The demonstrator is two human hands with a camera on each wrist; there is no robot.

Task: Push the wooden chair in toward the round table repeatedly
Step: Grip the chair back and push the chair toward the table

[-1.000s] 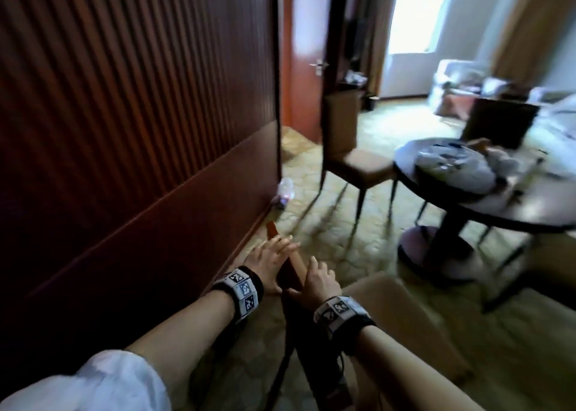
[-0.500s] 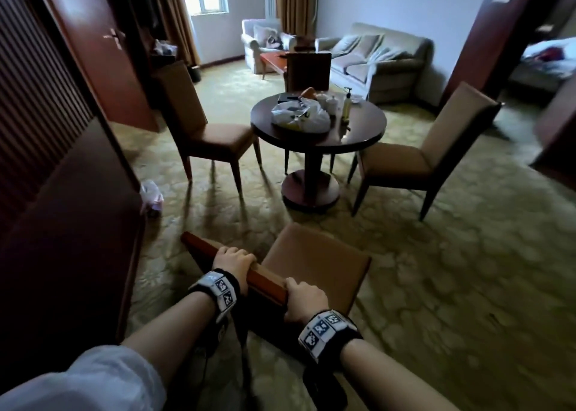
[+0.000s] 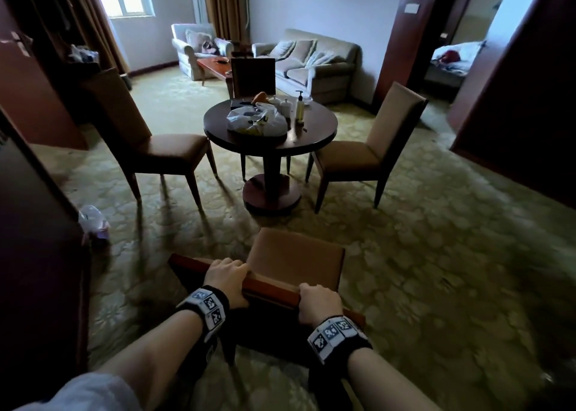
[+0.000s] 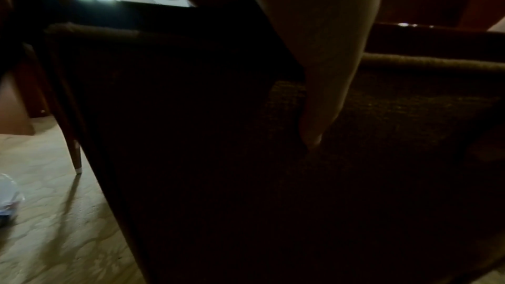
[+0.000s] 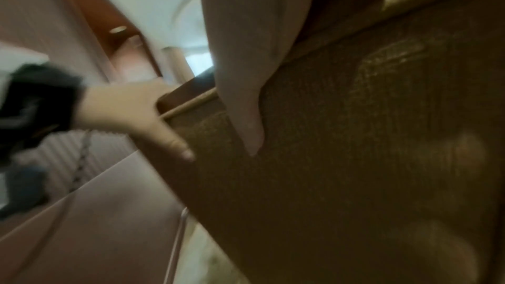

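Observation:
A wooden chair (image 3: 296, 258) with a tan padded seat stands right in front of me, its seat facing the dark round table (image 3: 318, 127) further ahead. My left hand (image 3: 226, 281) grips the red-brown top rail of its back near the left end. My right hand (image 3: 316, 301) grips the same rail further right. In the left wrist view my left thumb (image 4: 325, 85) lies down the chair's dark back panel (image 4: 218, 159). The right wrist view shows my right thumb (image 5: 246, 103) on the fabric back (image 5: 355, 159), with my left hand (image 5: 128, 111) beyond. A strip of carpet separates the chair from the table's pedestal.
Three more chairs ring the table: left (image 3: 146, 136), right (image 3: 367, 149) and behind (image 3: 252, 75). A plastic bag (image 3: 255, 119), cups and a pump bottle (image 3: 300, 107) sit on the table. A dark wood wall (image 3: 34, 255) runs along my left, a small bag (image 3: 93, 220) at its foot. Sofas stand at the back.
The view has swung from the wood wall to face the table. The chair has turned with it, and both hands have gone from resting on the rail to gripping it.

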